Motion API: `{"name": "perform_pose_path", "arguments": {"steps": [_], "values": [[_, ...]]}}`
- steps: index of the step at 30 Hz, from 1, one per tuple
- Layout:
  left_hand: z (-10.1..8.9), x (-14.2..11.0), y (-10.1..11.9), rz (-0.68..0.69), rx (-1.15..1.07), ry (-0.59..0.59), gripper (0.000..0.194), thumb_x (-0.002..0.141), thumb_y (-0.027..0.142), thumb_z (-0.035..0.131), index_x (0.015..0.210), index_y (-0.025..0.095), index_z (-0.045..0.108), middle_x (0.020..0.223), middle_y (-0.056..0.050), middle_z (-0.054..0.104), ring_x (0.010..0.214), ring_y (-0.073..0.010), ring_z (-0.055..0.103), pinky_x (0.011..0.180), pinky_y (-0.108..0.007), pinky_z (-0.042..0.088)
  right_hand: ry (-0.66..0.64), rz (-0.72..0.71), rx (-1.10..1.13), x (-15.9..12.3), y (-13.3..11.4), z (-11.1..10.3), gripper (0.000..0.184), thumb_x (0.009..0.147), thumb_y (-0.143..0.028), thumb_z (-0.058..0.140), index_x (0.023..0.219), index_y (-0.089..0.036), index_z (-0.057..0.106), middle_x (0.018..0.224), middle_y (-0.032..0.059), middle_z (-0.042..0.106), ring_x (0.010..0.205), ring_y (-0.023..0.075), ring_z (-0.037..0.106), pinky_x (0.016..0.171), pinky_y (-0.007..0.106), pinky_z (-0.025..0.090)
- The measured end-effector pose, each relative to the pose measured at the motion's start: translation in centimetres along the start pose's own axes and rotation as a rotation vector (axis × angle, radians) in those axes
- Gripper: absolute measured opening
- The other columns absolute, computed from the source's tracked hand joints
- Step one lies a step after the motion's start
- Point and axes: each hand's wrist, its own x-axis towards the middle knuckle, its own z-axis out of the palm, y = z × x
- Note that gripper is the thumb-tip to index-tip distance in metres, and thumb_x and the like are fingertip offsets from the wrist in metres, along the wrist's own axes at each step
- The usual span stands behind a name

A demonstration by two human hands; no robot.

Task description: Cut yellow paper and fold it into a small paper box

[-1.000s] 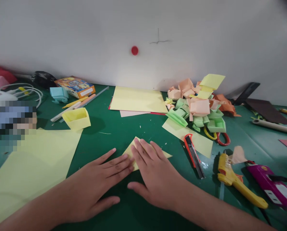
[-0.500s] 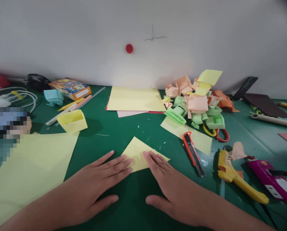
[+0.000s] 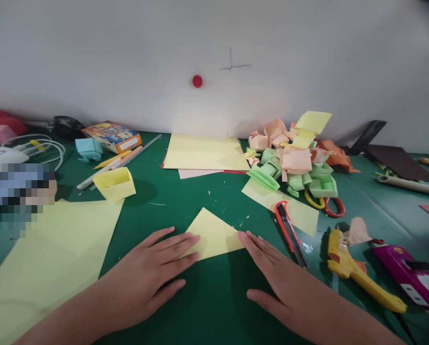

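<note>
A small pale yellow sheet of paper [image 3: 216, 235], folded into a triangle, lies flat on the green table [image 3: 207, 297] with one corner pointing away from me. My left hand [image 3: 164, 263] rests flat over its left corner, fingers stretched out and thumb apart. The fingertips of my right hand [image 3: 272, 273] touch the right corner. That hand is also open, its fingers straight and close together, the thumb held away. Beyond my left hand stands a small yellow paper box [image 3: 114, 184]. To the right of the right hand lies an orange and black utility knife [image 3: 290, 234].
A large yellow sheet [image 3: 56, 249] covers the left side. More yellow paper [image 3: 205, 151] lies by the wall. Folded pink and green paper pieces [image 3: 295, 160] are heaped at back right, over red and yellow scissor handles [image 3: 333, 207]. A yellow glue gun [image 3: 361, 273] and purple power strip [image 3: 408, 273] lie right.
My right hand has slid rightward along the folded paper from near its middle to its right corner. My left hand has stayed on the left corner. The view has shifted slightly.
</note>
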Motion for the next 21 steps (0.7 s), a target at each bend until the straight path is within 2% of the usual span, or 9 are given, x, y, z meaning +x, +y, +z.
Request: {"name": "perform_pose_path", "arguments": {"steps": [2, 4, 8, 11, 16, 19, 21], "values": [[0.5, 0.0, 0.0, -0.099, -0.011, 0.042, 0.044, 0.102, 0.028, 0.050, 0.146, 0.034, 0.052, 0.160, 0.003, 0.045, 0.138, -0.0211, 0.053, 0.114, -0.039, 0.040, 0.093, -0.018, -0.012, 0.3, 0.4, 0.1, 0.080, 0.101, -0.040, 0.051, 0.165, -0.032, 0.005, 0.167, 0.0059, 0.030, 0.152, 0.0310, 0.032, 0.119, 0.054, 0.039], [0.8, -0.1, -0.1, -0.231, -0.012, 0.083, 0.047, 0.101, 0.032, 0.053, 0.147, 0.036, 0.049, 0.159, 0.003, 0.045, 0.133, -0.0235, 0.057, 0.107, -0.041, 0.045, 0.203, -0.016, 0.000, 0.7, 0.8, 0.0, 0.079, 0.100, -0.035, 0.051, 0.165, -0.034, 0.005, 0.161, 0.0068, 0.043, 0.146, 0.0292, 0.043, 0.114, 0.054, 0.046], [1.2, -0.1, -0.5, -0.404, -0.028, 0.128, 0.060, 0.095, 0.042, 0.062, 0.152, 0.034, 0.043, 0.145, 0.000, 0.061, 0.123, -0.0266, 0.061, 0.099, -0.042, 0.047, 0.344, -0.005, 0.012, 1.8, 1.4, -0.5, 0.085, 0.098, -0.030, 0.052, 0.164, -0.035, -0.001, 0.151, 0.0076, 0.055, 0.137, 0.0294, 0.052, 0.104, 0.052, 0.054], [1.3, 0.1, -0.5, -0.444, -0.087, 0.150, 0.054, 0.096, 0.038, 0.060, 0.148, 0.035, 0.047, 0.128, -0.001, 0.070, 0.114, -0.0245, 0.064, 0.093, -0.038, 0.049, 0.388, -0.029, -0.004, 2.9, 1.5, -0.6, 0.088, 0.093, -0.026, 0.055, 0.163, -0.036, 0.002, 0.139, 0.0075, 0.063, 0.127, 0.0302, 0.059, 0.096, 0.051, 0.057], [1.4, 0.3, -0.1, -0.496, -0.165, 0.211, 0.046, 0.099, 0.030, 0.054, 0.144, 0.034, 0.052, 0.112, -0.002, 0.072, 0.100, -0.0212, 0.065, 0.083, -0.033, 0.050, 0.487, -0.144, 0.044, 4.1, 1.4, -0.5, 0.083, 0.093, -0.016, 0.052, 0.161, -0.039, 0.011, 0.116, 0.0041, 0.068, 0.106, 0.0251, 0.064, 0.091, 0.047, 0.058], [1.6, 0.4, -0.2, -0.458, -0.200, 0.240, 0.045, 0.099, 0.029, 0.053, 0.144, 0.032, 0.052, 0.100, -0.001, 0.071, 0.091, -0.0192, 0.064, 0.076, -0.030, 0.051, 0.501, -0.183, 0.093, 4.0, 1.5, -0.4, 0.079, 0.093, -0.014, 0.051, 0.160, -0.039, 0.017, 0.111, 0.0034, 0.065, 0.104, 0.0232, 0.063, 0.093, 0.046, 0.057], [1.7, 0.5, -0.4, -0.417, -0.217, 0.260, 0.041, 0.099, 0.027, 0.052, 0.140, 0.029, 0.056, 0.098, -0.002, 0.071, 0.090, -0.0183, 0.064, 0.075, -0.029, 0.051, 0.504, -0.201, 0.097, 3.8, 1.6, -0.3, 0.074, 0.094, -0.013, 0.053, 0.158, -0.037, 0.025, 0.115, 0.0048, 0.064, 0.109, 0.0236, 0.060, 0.096, 0.046, 0.056]]}}
